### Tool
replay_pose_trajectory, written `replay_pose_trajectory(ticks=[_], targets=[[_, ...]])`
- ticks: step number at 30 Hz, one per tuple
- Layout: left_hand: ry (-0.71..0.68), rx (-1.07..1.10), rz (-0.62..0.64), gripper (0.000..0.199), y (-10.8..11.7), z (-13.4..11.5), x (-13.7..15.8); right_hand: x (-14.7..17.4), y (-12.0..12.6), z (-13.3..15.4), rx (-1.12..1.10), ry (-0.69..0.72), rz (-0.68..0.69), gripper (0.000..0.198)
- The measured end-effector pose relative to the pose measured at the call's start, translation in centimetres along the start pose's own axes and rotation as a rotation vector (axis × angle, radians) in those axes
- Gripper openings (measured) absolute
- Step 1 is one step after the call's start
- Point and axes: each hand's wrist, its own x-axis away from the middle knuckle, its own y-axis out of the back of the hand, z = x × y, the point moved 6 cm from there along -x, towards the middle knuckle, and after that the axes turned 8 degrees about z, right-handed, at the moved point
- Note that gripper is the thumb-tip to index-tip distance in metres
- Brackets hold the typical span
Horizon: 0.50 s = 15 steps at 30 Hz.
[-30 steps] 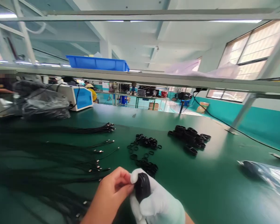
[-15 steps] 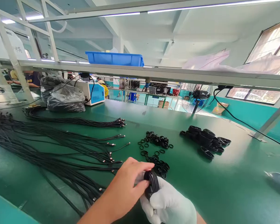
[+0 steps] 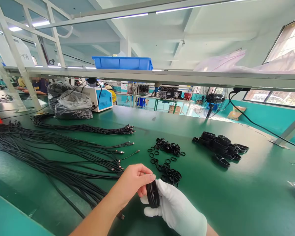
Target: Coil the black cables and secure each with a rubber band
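A coiled black cable (image 3: 152, 196) is held between my two hands over the near part of the green table. My bare left hand (image 3: 134, 182) pinches the coil's upper left side with thumb and fingers. My right hand (image 3: 178, 208), in a white glove, grips the coil from the right, its fingertips partly hidden behind it. A cable plug (image 3: 122, 216) shows below my left wrist; whether it belongs to this coil I cannot tell. Just beyond my hands lie black rings (image 3: 170, 175) in a loose heap, with a second heap of rings (image 3: 170, 147) farther back.
Long black cables (image 3: 64, 157) with plug ends spread across the left side. Finished-looking cable coils (image 3: 223, 147) are piled at the right. Behind stand a white-and-blue machine (image 3: 103, 98) and plastic-wrapped bundles (image 3: 72, 105). A shelf (image 3: 174, 76) carrying a blue bin (image 3: 123, 63) spans overhead.
The coil has turned in my hands and moved slightly left. My left hand has shifted its grip to the coil's top, and my right-hand fingers have loosened and straightened somewhat.
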Motion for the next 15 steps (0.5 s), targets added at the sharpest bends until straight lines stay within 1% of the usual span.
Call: replay_pose_trajectory(ticks=[2,3,5,7,9,12,15], targets=[[0.005,-0.017,-0.055,0.024,-0.1,0.1,-0.1,0.1,0.2,0.4,0.145,-0.015,-0.09,0.042],[0.001,-0.024,-0.076,0.024,-0.1,0.1,-0.1,0.2,0.4,0.5,0.184,-0.028,-0.139,0.047],[-0.008,-0.034,-0.122,0.025,0.1,0.1,0.3,0.4,0.7,0.4,0.143,-0.065,-0.215,0.06],[-0.011,-0.028,-0.148,0.027,0.2,0.2,0.8,0.5,0.8,0.1,0.029,-0.092,-0.229,0.064],[0.008,0.006,-0.108,0.026,-0.2,0.5,1.5,0.4,0.9,-0.1,-0.025,-0.088,-0.22,0.065],[0.031,0.076,-0.025,0.021,-1.2,1.2,2.3,0.2,1.2,-0.4,0.031,-0.082,-0.229,0.06],[0.012,0.113,-0.017,0.019,-1.7,1.6,2.6,0.1,1.2,-0.6,0.066,-0.105,-0.219,0.056]])
